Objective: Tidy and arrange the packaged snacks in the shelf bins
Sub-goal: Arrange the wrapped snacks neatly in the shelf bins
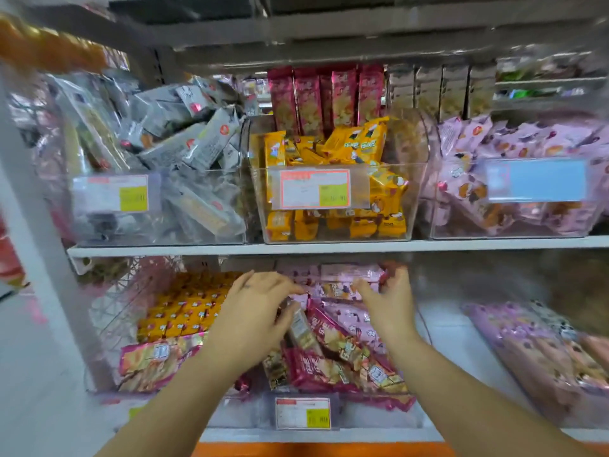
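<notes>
Reaching into the clear lower bin (369, 415), the left hand (257, 311) curled its fingers over a tilted brown packet (301, 331) that stood among maroon packets (333, 361). The right hand (390, 305) gripped the pink packets (349, 275) at the back of the same bin, fingers bent round their end. On the shelf above, yellow packets (359, 136) sat in a bin between grey packets (184, 140) and pale pink bags (514, 146).

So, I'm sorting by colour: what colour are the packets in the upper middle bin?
The packets are yellow-orange; the head view shows it.
</notes>
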`<state>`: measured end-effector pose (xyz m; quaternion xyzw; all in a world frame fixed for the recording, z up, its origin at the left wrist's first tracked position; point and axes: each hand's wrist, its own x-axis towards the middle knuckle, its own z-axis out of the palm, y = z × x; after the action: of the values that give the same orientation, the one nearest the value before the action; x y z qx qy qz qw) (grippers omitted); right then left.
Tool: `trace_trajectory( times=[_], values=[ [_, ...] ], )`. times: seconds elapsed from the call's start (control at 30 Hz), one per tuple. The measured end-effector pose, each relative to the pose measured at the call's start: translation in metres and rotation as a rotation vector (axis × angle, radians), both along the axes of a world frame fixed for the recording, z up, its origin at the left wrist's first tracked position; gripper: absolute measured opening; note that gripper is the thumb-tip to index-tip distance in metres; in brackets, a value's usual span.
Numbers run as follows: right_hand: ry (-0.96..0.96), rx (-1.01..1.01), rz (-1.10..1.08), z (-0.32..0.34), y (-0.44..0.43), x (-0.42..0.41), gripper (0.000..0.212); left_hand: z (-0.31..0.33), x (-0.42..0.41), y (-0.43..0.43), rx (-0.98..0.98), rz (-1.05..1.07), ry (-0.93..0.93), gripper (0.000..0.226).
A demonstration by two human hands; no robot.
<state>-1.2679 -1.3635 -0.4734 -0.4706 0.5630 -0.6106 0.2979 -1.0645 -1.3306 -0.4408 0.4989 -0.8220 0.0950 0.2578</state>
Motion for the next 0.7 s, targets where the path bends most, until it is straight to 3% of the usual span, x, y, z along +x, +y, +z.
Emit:
trace_trajectory(
  times=[0.1, 0.17, 0.27, 0.37, 0.53, 0.7],
  values=[
    [-0.151, 0.173, 0.103, -0.005, -0.034, 0.018, 0.017, -0.004, 0.008, -0.006, 0.072, 0.011, 0.038, 0.037],
    [0.01, 0.243, 0.166, -0.006, -0.043, 0.02, 0.013, -0.007, 0.012, -0.01, 0.119, -0.001, 0.044, 0.05],
    [0.292, 0.217, 0.222, 0.009, -0.031, 0.012, 0.025, -0.007, 0.013, -0.011, 0.172, -0.015, 0.067, 0.039],
    [0.369, 0.21, 0.274, 0.02, -0.015, -0.002, 0.041, -0.003, 0.01, -0.009, 0.187, -0.022, 0.066, 0.031],
    [0.454, 0.159, 0.461, 0.041, 0.016, -0.015, 0.021, 0.013, 0.0, 0.0, 0.14, -0.018, 0.032, 0.026],
    [0.587, 0.039, 0.5, 0.082, 0.049, -0.035, 0.02, 0.047, -0.025, 0.02, 0.094, -0.108, 0.044, 0.026]
  ],
)
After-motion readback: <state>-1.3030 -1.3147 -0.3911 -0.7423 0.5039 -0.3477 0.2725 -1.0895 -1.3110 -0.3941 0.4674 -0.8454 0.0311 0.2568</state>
